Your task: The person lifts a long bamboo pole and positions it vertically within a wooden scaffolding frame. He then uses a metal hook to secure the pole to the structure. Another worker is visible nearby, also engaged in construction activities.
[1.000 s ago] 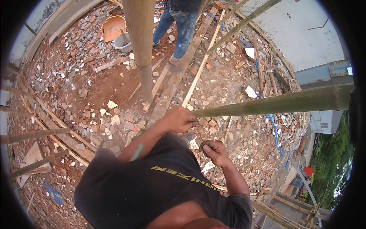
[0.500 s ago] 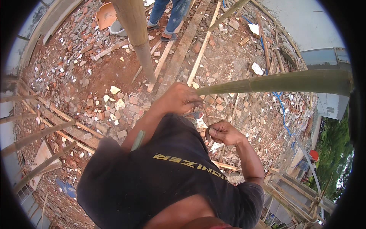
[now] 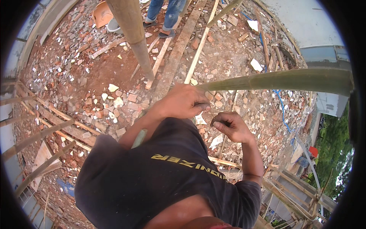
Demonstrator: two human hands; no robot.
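My left hand (image 3: 185,101) is in front of my body, its fingers curled in and the thumb pressed close to them. Right behind its knuckles, the narrow end of a green bamboo pole (image 3: 274,81) comes in from the right; whether they touch I cannot tell. A little lower and to the right is my right hand (image 3: 233,126), with fingers bent round and the thumb against them. Anything inside either grip is hidden or too small to name. A short pale green piece (image 3: 139,138) shows against my left forearm.
A thick bamboo post (image 3: 131,32) stands ahead on the left. Long planks (image 3: 183,53) lie across broken brick rubble. Another person's legs in jeans (image 3: 167,15) are at the far side, near an orange container (image 3: 102,14). Bamboo rails (image 3: 42,139) fill the left; a blue hose (image 3: 282,105) lies right.
My right hand has risen slightly, moved a little right and loosened its curl. My left hand has turned, its fingers pointing more to the right. The other person's feet have shifted slightly in view.
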